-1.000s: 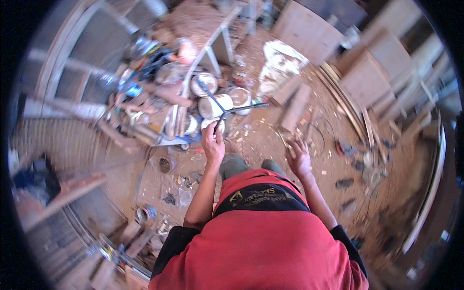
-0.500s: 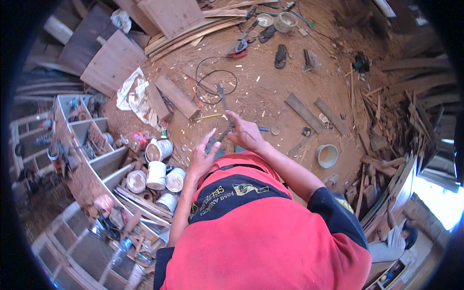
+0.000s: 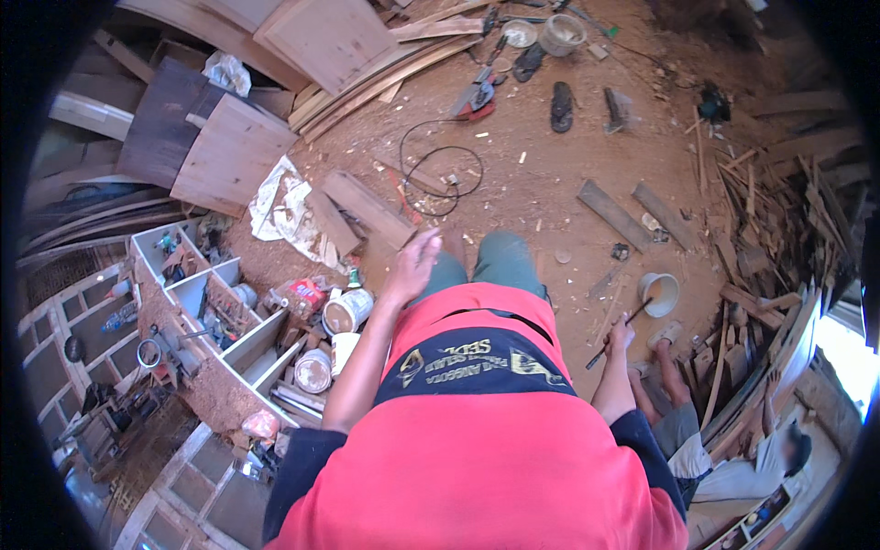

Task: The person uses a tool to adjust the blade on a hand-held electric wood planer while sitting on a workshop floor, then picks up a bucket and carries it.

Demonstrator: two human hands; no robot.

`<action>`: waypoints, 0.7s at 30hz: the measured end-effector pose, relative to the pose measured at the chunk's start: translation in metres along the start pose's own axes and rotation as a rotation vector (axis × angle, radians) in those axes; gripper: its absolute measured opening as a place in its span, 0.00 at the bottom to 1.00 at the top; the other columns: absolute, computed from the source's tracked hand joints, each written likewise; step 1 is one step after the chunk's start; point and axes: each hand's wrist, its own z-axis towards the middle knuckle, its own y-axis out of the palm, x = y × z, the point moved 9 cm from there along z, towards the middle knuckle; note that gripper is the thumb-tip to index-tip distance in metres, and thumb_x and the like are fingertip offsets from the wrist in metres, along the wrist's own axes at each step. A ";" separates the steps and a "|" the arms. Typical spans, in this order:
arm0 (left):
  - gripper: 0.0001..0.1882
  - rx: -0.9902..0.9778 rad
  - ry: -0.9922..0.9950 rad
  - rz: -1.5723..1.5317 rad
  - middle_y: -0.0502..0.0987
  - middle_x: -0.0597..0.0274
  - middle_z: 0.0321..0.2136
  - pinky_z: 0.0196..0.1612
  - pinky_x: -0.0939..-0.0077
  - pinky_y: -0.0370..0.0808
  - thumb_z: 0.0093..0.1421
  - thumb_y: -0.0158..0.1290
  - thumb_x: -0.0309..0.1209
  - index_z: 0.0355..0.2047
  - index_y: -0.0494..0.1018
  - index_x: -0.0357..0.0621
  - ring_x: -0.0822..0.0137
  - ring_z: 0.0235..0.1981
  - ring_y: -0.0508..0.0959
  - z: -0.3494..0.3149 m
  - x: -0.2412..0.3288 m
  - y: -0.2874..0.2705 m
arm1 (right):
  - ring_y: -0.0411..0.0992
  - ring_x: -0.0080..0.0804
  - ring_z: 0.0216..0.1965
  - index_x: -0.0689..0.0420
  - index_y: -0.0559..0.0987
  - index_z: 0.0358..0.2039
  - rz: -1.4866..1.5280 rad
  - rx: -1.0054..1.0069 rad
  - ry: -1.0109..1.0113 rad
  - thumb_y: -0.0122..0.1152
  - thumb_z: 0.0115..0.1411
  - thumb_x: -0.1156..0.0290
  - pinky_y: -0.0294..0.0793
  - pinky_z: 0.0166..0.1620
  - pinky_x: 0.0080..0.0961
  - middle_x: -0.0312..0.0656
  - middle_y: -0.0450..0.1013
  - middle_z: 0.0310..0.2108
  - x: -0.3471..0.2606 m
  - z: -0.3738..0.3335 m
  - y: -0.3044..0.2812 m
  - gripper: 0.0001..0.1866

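My right hand is closed around a long, thin, dark stick-like tool, held low on my right side. One end of the tool points toward a white bucket with tan contents; I cannot tell whether it touches it. Over my left thigh, my left hand is raised with its fingers stretched out and nothing in it. Beyond its fingertips lies a thick wooden board on the ground.
A person sits at the lower right, bare legs near the bucket. To my left are a white compartmented frame and several paint tubs. Ahead lie a red-and-grey power tool with a looped cable, sandals and planks.
My right hand, with the tool, has moved from in front of me down to my right, near the bucket. My left hand has stayed raised, and the view has shifted.
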 end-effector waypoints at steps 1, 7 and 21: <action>0.28 -0.104 -0.020 0.016 0.75 0.44 0.51 0.57 0.67 0.68 0.69 0.38 0.48 0.58 0.67 0.37 0.54 0.54 0.74 0.014 -0.006 0.008 | 0.60 0.25 0.10 0.56 0.72 0.28 0.107 0.012 -0.002 0.51 0.64 0.47 0.59 0.12 0.25 0.32 0.59 0.10 0.001 0.001 0.004 0.23; 0.30 -0.380 -0.042 0.139 0.73 0.43 0.53 0.57 0.63 0.68 0.67 0.42 0.50 0.55 0.68 0.35 0.51 0.54 0.73 0.080 0.021 0.006 | 0.61 0.25 0.11 0.56 0.70 0.22 0.064 0.053 -0.025 0.53 0.64 0.47 0.61 0.13 0.26 0.33 0.61 0.12 -0.033 -0.056 0.101 0.24; 0.24 -0.465 0.092 0.459 0.75 0.47 0.49 0.57 0.60 0.68 0.64 0.48 0.46 0.54 0.70 0.42 0.47 0.53 0.73 0.424 -0.046 0.069 | 0.63 0.23 0.20 0.60 0.75 0.21 -0.017 -0.051 -0.348 0.51 0.67 0.53 0.62 0.26 0.26 0.34 0.65 0.16 -0.190 -0.006 0.346 0.25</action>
